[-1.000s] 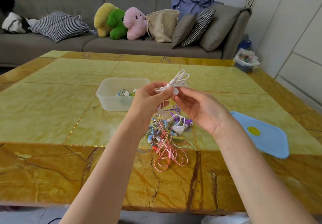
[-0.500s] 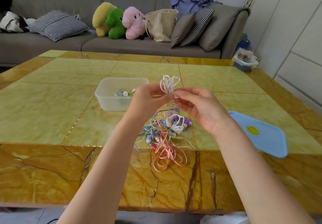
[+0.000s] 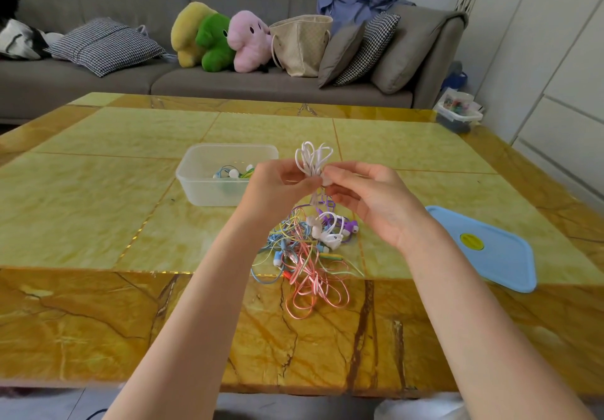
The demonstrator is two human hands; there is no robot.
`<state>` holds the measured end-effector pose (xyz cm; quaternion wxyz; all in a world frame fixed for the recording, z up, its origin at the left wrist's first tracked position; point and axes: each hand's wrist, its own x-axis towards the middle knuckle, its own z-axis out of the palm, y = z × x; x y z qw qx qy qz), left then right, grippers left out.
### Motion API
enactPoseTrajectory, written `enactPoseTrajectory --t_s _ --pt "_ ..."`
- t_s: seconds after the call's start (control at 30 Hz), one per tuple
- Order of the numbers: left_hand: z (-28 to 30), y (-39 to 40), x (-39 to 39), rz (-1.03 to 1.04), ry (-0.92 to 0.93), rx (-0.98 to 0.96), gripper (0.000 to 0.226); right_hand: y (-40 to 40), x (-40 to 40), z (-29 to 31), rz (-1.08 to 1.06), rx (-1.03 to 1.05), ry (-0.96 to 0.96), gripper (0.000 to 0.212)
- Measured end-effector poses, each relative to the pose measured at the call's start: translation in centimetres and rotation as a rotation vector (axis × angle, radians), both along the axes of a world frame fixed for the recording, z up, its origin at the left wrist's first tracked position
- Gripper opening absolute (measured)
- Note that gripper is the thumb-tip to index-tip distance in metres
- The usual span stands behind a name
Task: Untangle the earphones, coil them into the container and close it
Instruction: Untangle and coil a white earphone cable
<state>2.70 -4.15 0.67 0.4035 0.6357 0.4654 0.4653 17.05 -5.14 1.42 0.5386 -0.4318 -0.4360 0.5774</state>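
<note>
My left hand [image 3: 274, 187] and my right hand [image 3: 369, 200] both pinch a bundle of white earphones [image 3: 312, 161] held above the table; its loops stand upright over my fingers and a short tail hangs below. Under my hands a tangle of pink, blue, yellow, purple and white earphones [image 3: 307, 249] lies on the table. A clear plastic container [image 3: 209, 187] stands to the left behind my left hand, with a few earphones inside. Its blue lid [image 3: 487, 246] lies flat on the table to the right.
The yellow marble-patterned table [image 3: 98, 210] spreads out all round. Behind it runs a grey sofa [image 3: 248, 83] with cushions, plush toys and a beige bag. A small box [image 3: 457, 115] sits on the floor at the far right.
The white earphone loops have turned from leaning right to standing upright, and my hands have closed in together round the bundle's base.
</note>
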Motion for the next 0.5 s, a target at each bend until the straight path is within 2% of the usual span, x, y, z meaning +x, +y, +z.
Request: enactPoseTrajectory --t_s 0.2,0.5 --pt "0.14 -0.08 0.13 -0.002 0.030 0.015 0.019 0.13 0.16 -0.06 -0.069 0.012 -0.120 0.018" --pt "0.33 -0.46 0.22 0.016 -0.018 -0.027 0.016 0.03 0.20 -0.03 -0.036 0.007 -0.130 0.027"
